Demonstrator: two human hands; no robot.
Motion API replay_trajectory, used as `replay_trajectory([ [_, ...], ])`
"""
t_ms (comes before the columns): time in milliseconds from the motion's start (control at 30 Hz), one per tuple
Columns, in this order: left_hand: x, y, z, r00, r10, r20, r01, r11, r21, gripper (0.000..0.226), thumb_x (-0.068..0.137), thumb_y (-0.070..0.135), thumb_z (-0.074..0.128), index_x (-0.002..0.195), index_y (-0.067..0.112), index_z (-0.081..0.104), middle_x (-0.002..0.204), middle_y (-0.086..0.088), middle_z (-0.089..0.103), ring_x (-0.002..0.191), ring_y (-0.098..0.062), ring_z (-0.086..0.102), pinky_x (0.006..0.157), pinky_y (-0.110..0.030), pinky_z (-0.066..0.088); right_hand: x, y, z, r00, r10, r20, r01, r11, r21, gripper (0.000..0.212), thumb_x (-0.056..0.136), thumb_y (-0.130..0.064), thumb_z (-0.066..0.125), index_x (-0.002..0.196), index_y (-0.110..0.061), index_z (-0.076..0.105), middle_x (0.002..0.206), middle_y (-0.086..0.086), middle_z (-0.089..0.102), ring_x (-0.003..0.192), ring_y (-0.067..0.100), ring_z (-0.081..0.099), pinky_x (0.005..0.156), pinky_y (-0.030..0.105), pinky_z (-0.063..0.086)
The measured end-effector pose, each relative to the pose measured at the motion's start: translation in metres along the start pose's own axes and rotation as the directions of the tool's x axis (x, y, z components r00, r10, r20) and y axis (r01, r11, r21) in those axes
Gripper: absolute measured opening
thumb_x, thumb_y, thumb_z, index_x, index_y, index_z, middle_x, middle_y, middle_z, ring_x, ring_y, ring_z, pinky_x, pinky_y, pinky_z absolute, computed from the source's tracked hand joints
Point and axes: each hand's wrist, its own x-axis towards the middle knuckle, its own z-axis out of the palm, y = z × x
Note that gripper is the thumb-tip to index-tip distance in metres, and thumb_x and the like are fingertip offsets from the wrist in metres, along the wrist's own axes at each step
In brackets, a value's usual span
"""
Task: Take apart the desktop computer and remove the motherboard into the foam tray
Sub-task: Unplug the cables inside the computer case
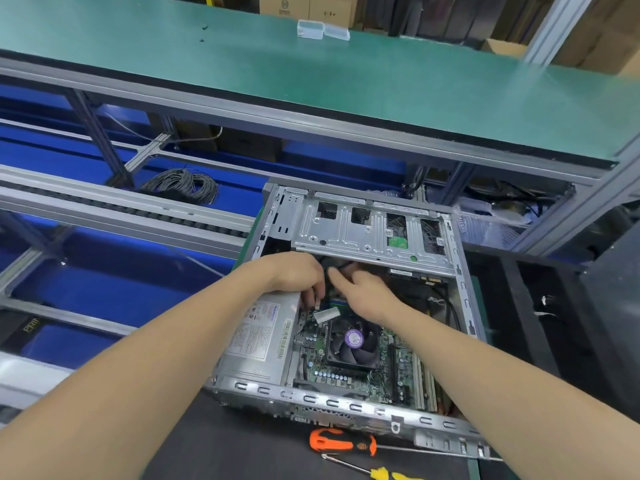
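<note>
Orange-handled screwdriver [341,441] sits idle on the black desk [225,445], so I'd call this the cable-unplugging stage. Left hand [298,275] pinches a small pale plug [317,302]. Right hand [363,292] is close beside it among the black cables [337,264], can't tell its grip. Green motherboard [349,370] is still inside the open grey metal case [311,400]. Next up, probably a straight pull.

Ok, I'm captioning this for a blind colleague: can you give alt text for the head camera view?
A person's left hand and right hand reach into an open desktop computer case, meeting at the near edge of the metal drive cage. The motherboard with its CPU fan and the power supply sit inside; an orange-handled screwdriver lies in front.
</note>
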Motion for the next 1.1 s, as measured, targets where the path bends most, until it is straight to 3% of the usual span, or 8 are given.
replay_trajectory([
  [133, -0.009, 0.0, -0.001, 0.989, 0.139, 0.046, -0.144, 0.982, 0.123, 0.021, 0.084, 0.025, 0.056, 0.088, 0.032, 0.075, 0.084, 0.015, 0.075, 0.079, -0.001, 0.068, 0.084, -0.033, 0.052, -0.026, -0.001, -0.019, 0.918, -0.326, 0.224, 0.358, 0.926, -0.118, 0.041, 0.093, -0.065, 0.063, 0.094, -0.024, 0.069, 0.099, -0.004, 0.065, 0.095, 0.015, 0.061, 0.085, 0.032, 0.046],
  [233, -0.018, 0.002, -0.001, 0.982, 0.177, 0.072, -0.188, 0.96, 0.208, 0.023, 0.074, 0.033, 0.059, 0.09, 0.04, 0.074, 0.078, 0.025, 0.069, 0.073, 0.006, 0.062, 0.072, -0.026, 0.044, -0.037, 0.004, -0.025, 0.888, -0.427, 0.17, 0.459, 0.846, -0.272, 0.022, 0.094, -0.045, 0.073, 0.098, -0.024, 0.075, 0.099, -0.006, 0.069, 0.093, 0.013, 0.061, 0.086, 0.031, 0.048],
  [433, -0.019, 0.007, 0.01, 0.958, 0.261, -0.116, -0.207, 0.915, 0.346, 0.014, 0.09, 0.04, 0.071, 0.102, 0.036, 0.064, 0.09, 0.015, 0.065, 0.085, -0.009, 0.064, 0.077, -0.034, 0.053, -0.053, 0.015, -0.026, 0.959, -0.236, -0.155, 0.219, 0.968, -0.12, 0.017, 0.11, -0.032, 0.049, 0.103, -0.018, 0.056, 0.083, 0.005, 0.067, 0.069, 0.027, 0.061, 0.062, 0.04, 0.046],
  [567, -0.012, 0.017, 0.019, 0.906, 0.225, -0.358, -0.091, 0.931, 0.355, 0.023, 0.099, 0.03, 0.064, 0.12, 0.036, 0.072, 0.114, 0.007, 0.072, 0.093, -0.017, 0.066, 0.077, -0.032, 0.052, -0.066, 0.023, -0.029, 0.961, -0.183, -0.209, 0.116, 0.948, -0.296, 0.029, 0.11, -0.038, 0.047, 0.098, -0.015, 0.058, 0.075, 0.005, 0.063, 0.065, 0.029, 0.062, 0.055, 0.036, 0.044],
  [733, -0.011, 0.018, 0.022, 0.916, 0.079, -0.392, 0.049, 0.951, 0.306, 0.03, 0.099, 0.031, 0.059, 0.125, 0.04, 0.072, 0.127, 0.011, 0.07, 0.103, -0.019, 0.068, 0.088, -0.034, 0.057, -0.084, 0.016, -0.022, 0.897, -0.31, -0.315, 0.057, 0.788, -0.613, 0.032, 0.103, -0.051, 0.052, 0.094, -0.02, 0.052, 0.083, -0.002, 0.06, 0.072, 0.028, 0.064, 0.058, 0.035, 0.047],
  [833, -0.012, 0.015, 0.013, 0.929, 0.052, -0.368, 0.057, 0.959, 0.278, 0.03, 0.099, 0.029, 0.056, 0.122, 0.034, 0.074, 0.131, 0.01, 0.069, 0.109, -0.018, 0.066, 0.09, -0.028, 0.053, -0.082, -0.002, -0.017, 0.893, -0.416, -0.175, 0.282, 0.818, -0.502, 0.032, 0.102, -0.047, 0.055, 0.081, -0.023, 0.058, 0.073, -0.008, 0.059, 0.07, 0.02, 0.059, 0.06, 0.034, 0.046],
  [933, -0.02, 0.01, -0.002, 0.958, 0.116, -0.262, -0.055, 0.972, 0.23, 0.033, 0.105, 0.025, 0.047, 0.12, 0.026, 0.076, 0.129, 0.005, 0.07, 0.116, -0.018, 0.061, 0.09, -0.024, 0.042, -0.067, -0.027, -0.008, 0.911, -0.41, 0.029, 0.397, 0.859, -0.324, 0.021, 0.104, -0.032, 0.058, 0.101, -0.02, 0.075, 0.098, 0.0, 0.074, 0.091, 0.021, 0.066, 0.078, 0.035, 0.053],
  [1100, -0.025, -0.003, -0.004, 0.958, 0.2, -0.204, -0.153, 0.962, 0.227, 0.034, 0.108, 0.021, 0.043, 0.126, 0.022, 0.071, 0.125, 0.004, 0.069, 0.104, -0.009, 0.056, 0.09, -0.023, 0.038, -0.035, -0.053, 0.023, 0.943, -0.254, 0.217, 0.333, 0.758, -0.561, 0.027, 0.093, -0.033, 0.066, 0.109, -0.011, 0.061, 0.107, 0.01, 0.064, 0.087, 0.03, 0.058, 0.068, 0.037, 0.051],
])
